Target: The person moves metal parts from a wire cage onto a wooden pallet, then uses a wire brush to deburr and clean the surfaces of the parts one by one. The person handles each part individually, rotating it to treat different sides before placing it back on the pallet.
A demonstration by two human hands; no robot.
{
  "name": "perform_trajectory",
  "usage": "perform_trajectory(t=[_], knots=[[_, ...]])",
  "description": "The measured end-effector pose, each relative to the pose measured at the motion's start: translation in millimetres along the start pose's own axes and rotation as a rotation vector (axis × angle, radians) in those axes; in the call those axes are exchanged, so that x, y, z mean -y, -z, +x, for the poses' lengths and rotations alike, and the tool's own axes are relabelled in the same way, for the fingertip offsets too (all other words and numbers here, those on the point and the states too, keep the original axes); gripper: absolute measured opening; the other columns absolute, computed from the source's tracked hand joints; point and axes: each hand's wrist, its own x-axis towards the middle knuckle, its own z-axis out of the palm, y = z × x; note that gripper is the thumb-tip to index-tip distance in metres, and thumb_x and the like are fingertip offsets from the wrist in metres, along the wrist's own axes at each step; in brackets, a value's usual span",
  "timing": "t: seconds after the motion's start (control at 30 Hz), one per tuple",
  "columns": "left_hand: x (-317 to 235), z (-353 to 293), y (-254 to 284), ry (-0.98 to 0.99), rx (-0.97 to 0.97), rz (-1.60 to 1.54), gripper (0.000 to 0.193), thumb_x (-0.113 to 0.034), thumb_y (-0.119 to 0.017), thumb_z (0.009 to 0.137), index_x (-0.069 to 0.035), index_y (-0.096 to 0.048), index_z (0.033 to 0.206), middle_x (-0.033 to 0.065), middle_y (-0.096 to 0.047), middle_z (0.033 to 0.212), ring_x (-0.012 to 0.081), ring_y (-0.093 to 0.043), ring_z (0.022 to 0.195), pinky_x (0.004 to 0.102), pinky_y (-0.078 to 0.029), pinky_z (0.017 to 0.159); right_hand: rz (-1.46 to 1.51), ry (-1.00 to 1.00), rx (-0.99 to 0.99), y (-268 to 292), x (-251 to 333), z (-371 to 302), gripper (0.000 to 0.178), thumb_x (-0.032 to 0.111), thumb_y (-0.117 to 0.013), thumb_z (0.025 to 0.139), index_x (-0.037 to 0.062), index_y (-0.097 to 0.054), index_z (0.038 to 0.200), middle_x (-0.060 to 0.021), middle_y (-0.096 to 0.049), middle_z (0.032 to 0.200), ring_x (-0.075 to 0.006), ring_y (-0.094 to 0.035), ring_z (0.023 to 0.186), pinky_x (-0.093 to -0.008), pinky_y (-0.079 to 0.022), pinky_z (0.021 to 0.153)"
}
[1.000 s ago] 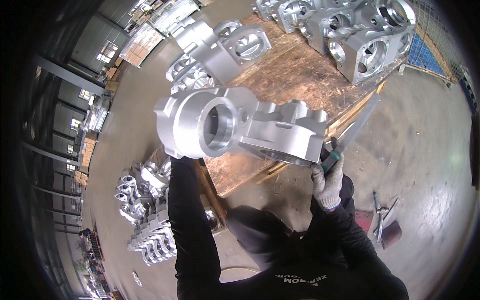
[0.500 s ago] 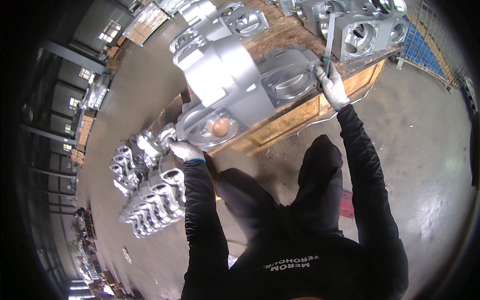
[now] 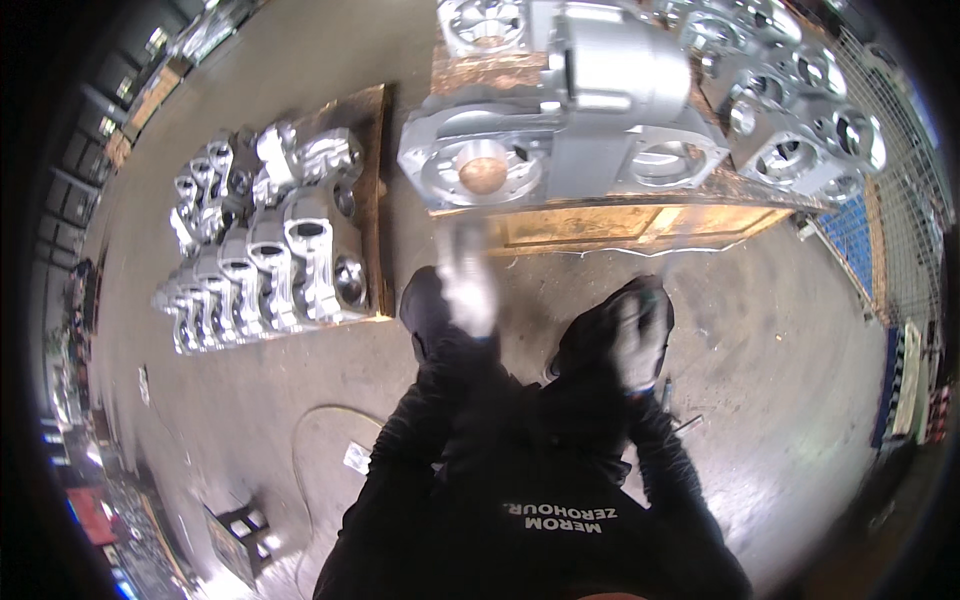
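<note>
A large silver-grey metal casting (image 3: pixel 592 160) lies on the wooden pallet crate, with a round cylindrical body and a flanged opening at each side. Through its left opening shows a brown patch of wood. My left hand (image 3: pixel 467 285), in a white glove, is off the casting and in front of the crate's left end; motion smears its fingers. Above my right knee is my gloved right hand (image 3: pixel 640 340), closed around the green-and-dark handle of what looks like a flat file (image 3: pixel 650 298). Its blade is too blurred to make out. Neither hand touches the casting.
More castings (image 3: pixel 790 150) crowd the crate's (image 3: pixel 570 228) right and back. At left, several silver castings (image 3: pixel 240 255) stand in rows on a low wooden pallet (image 3: pixel 378 200). A wire mesh cage (image 3: pixel 890 130) stands at far right. A hose (image 3: pixel 297 450) curves across the floor.
Both hands have come away from the casting and back toward my body, the right with the file in it. My view has turned, so the crate now lies straighter ahead.
</note>
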Motion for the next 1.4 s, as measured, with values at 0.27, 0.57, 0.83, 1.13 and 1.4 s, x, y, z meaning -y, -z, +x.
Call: perform_trajectory(t=[0.27,0.57,0.83,1.13,1.4], knots=[[-60.6,30.6,-45.6,0.782,0.315,-0.419,0.060,-0.057,-0.046,0.105,-0.002,-0.066,0.114,0.0094,-0.069,0.091,0.0183,-0.065,0.080,0.0338,-0.052,0.073,-0.052,-0.307,0.606,-65.0,38.0,0.0,0.034,0.017,-0.058,0.104,0.0005,-0.057,0.134,-0.0128,-0.066,0.081,-0.0226,-0.067,0.069,-0.0338,-0.055,0.070],[-20.8,68.9,-12.7,0.517,0.278,0.050,0.067,-0.057,-0.037,0.108,0.002,-0.064,0.090,0.0131,-0.064,0.074,0.0240,-0.065,0.071,0.0388,-0.049,0.067,0.004,-0.329,0.945,-104.9,56.6,30.5,0.041,0.009,-0.059,0.092,0.0014,-0.059,0.133,-0.0170,-0.068,0.106,-0.0275,-0.069,0.080,-0.0345,-0.057,0.067],[-30.6,70.1,-18.0,0.511,0.299,0.023,0.068,-0.053,-0.031,0.108,0.002,-0.064,0.087,0.0252,-0.064,0.076,0.0467,-0.063,0.079,0.0515,-0.046,0.073,0.096,-0.580,0.894,-105.0,57.4,37.0,0.043,0.036,-0.052,0.108,0.0029,-0.059,0.133,-0.0023,-0.061,0.072,-0.0094,-0.054,0.051,-0.0231,-0.040,0.045],[-17.8,57.5,-34.9,0.444,0.308,0.119,0.071,-0.056,-0.032,0.108,0.001,-0.066,0.080,0.0207,-0.064,0.070,0.0395,-0.065,0.073,0.0480,-0.048,0.069,-0.089,-0.518,0.725,-106.8,44.6,22.4,0.038,0.029,-0.054,0.107,0.0003,-0.061,0.131,-0.0069,-0.069,0.079,-0.0112,-0.059,0.057,-0.0253,-0.047,0.051],[-50.6,41.9,-77.6,0.805,0.429,-0.285,0.071,-0.063,-0.040,0.105,-0.003,-0.063,0.077,0.0056,-0.060,0.066,0.0166,-0.058,0.062,0.0332,-0.047,0.059,0.865,-0.937,0.345,-64.6,110.1,3.5,0.039,0.020,-0.052,0.104,-0.0003,-0.054,0.138,-0.0077,-0.068,0.104,-0.0132,-0.066,0.085,-0.0233,-0.051,0.062]])
